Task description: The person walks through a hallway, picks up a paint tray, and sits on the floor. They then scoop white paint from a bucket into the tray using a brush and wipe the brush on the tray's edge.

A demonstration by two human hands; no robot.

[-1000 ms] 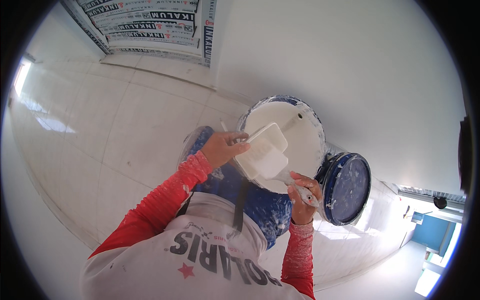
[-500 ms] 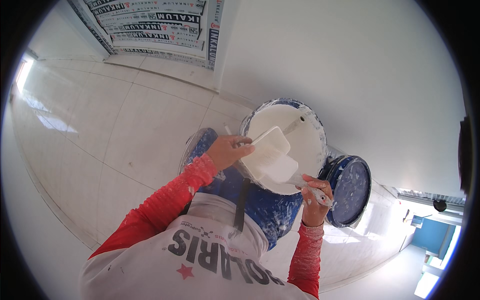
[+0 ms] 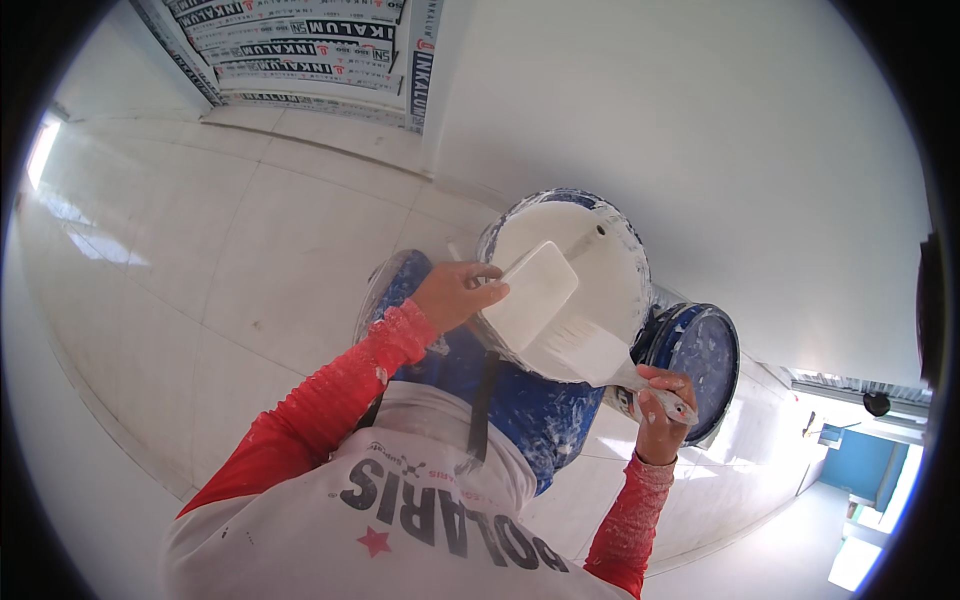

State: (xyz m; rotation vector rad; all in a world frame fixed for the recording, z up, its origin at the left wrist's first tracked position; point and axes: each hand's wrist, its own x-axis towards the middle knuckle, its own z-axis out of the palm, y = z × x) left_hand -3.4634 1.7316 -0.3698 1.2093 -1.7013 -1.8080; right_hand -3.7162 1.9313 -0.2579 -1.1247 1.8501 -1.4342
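My left hand [image 3: 455, 293] grips the edge of a white rectangular tray [image 3: 540, 285] with rounded corners, tilted over the bucket. In my right hand [image 3: 660, 405] is the handle of a wide paintbrush [image 3: 590, 350], its broad head coated white and pointing left toward the tray's lower edge. Both things hang above a large blue bucket [image 3: 565, 193] with a white-smeared rim. White paint [image 3: 618, 275] fills it, and a hollow-ended handle [image 3: 599, 231] sticks out at the far side.
Right of the bucket stands a smaller blue container [image 3: 705, 370] with a paint-spotted lid. A pale wall [image 3: 680, 100] rises just behind. At the far left is a door panel [image 3: 310, 50] covered in printed film. Light tiles [image 3: 270, 240] form the floor.
My right hand has moved right and slightly down, drawing the brush away from the tray. The tray now shows a flatter, more level face, while my left hand has stayed nearly still.
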